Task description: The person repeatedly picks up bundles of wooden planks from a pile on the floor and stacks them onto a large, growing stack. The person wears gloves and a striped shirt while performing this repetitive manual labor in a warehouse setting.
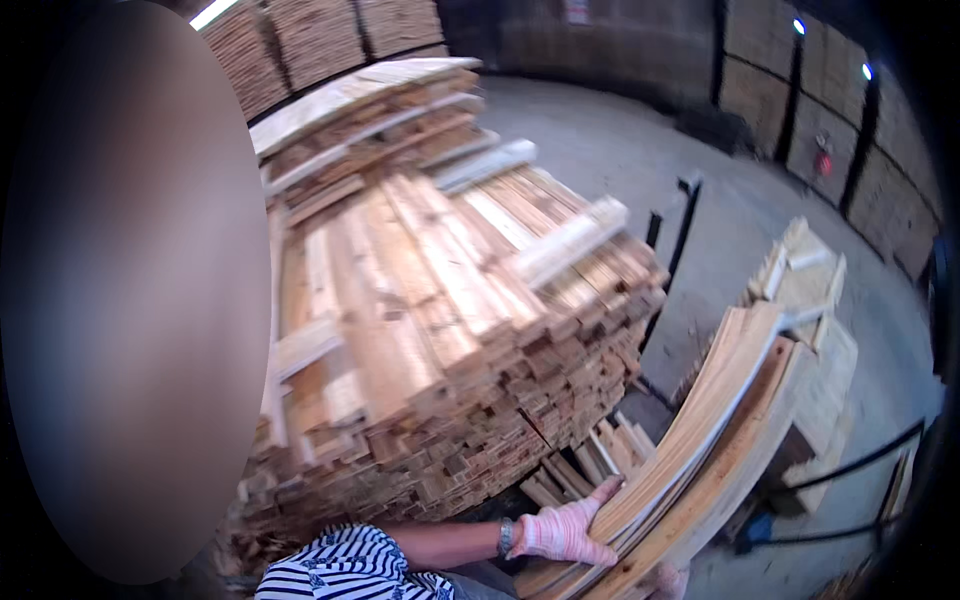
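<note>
My left hand (565, 530), in a pink and white knitted glove, grips the near side of a bundle of long wooden boards (690, 430). Its thumb is stretched along the edge, and a metal-banded watch (506, 537) sits at the wrist. On the other side of the boards, at the lower edge, a bit of my gloved right hand (672, 580) shows against the wood; most of it is hidden. The boards run away from me toward the upper right, with a gap between some of them. They look bent by the lens.
A large stack of planks (430, 290) fills the middle, with loose crosspieces (570, 240) on top. Pale boards (815, 370) lie beyond the bundle. Black metal bars (685, 235) stand between stack and bundle. More wood pieces (570, 475) lie lower down. A blurred shape covers the left.
</note>
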`<action>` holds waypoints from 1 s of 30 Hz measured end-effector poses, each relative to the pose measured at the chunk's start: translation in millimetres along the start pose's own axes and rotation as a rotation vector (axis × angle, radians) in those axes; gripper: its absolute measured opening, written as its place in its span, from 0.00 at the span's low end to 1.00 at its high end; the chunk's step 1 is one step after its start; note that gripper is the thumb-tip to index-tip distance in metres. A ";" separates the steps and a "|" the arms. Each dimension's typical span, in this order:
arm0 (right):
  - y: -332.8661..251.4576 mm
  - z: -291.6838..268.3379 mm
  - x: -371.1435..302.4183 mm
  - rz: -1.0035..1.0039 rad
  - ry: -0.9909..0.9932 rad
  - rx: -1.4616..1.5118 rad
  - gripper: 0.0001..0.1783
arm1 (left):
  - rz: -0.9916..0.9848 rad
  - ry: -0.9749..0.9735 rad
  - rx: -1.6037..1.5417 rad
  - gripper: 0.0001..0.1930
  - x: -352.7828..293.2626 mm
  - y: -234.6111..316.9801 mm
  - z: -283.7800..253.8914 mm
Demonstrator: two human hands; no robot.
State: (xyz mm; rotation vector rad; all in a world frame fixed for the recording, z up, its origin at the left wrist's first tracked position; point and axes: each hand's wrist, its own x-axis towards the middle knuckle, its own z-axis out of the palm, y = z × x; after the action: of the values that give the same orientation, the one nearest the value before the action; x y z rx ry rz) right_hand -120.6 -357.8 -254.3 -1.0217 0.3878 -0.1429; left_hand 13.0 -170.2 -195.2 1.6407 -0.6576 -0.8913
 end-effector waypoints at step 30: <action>-265.4 385.9 238.5 0.056 -1.085 -0.193 0.38 | 0.678 0.729 -1.012 0.32 -135.1 156.8 -175.2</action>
State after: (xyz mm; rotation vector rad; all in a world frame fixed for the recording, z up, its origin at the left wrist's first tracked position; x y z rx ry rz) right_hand 262.9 -256.5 90.5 -1.1278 -0.5686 0.5010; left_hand 86.3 -4.0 6.1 0.6308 -0.1377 -0.0245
